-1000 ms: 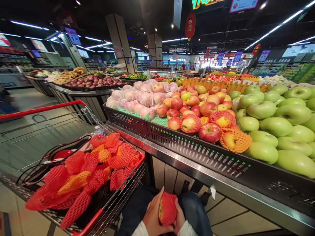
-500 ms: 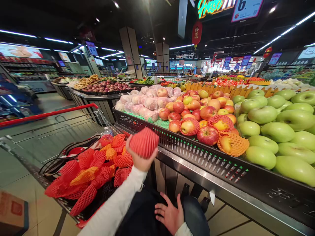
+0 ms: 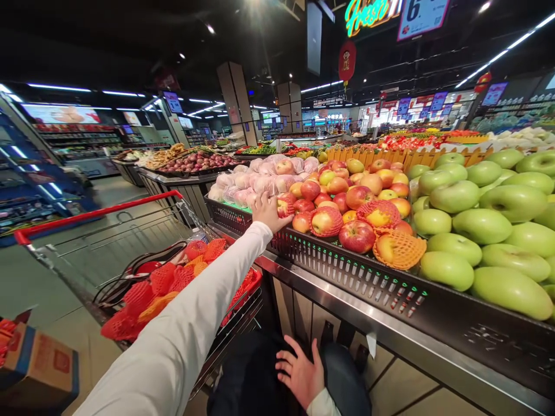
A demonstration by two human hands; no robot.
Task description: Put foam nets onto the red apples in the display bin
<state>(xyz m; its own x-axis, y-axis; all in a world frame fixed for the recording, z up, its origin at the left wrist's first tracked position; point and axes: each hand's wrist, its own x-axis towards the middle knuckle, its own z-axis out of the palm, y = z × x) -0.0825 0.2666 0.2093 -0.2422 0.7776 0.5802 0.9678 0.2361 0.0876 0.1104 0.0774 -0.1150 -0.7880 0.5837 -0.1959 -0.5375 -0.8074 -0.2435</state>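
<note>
My left hand (image 3: 266,212) reaches over the near rim of the black crate (image 3: 303,242), fingers curled around an apple (image 3: 285,204) that wears a red foam net. Most of that apple's left side is hidden behind the hand. Beside it lie loose red-yellow apples (image 3: 359,237), and one in an orange net (image 3: 399,249) sits at the front edge. My right hand (image 3: 300,371) rests low over my lap, fingers spread and holding nothing. Red and orange foam nets (image 3: 162,279) fill part of the shopping cart, partly covered by my left sleeve.
Large green apples (image 3: 496,225) are heaped at the right. Bagged pink fruit (image 3: 260,176) fills the crate's left end. The cart's red handle (image 3: 99,214) stands at left, and a cardboard box (image 3: 47,364) is on the floor. A metal edge (image 3: 329,289) runs along the stand.
My left hand has moved up and forward from above the cart to the crate, carrying the red-netted apple. My right hand has barely moved. The view has shifted slightly.
</note>
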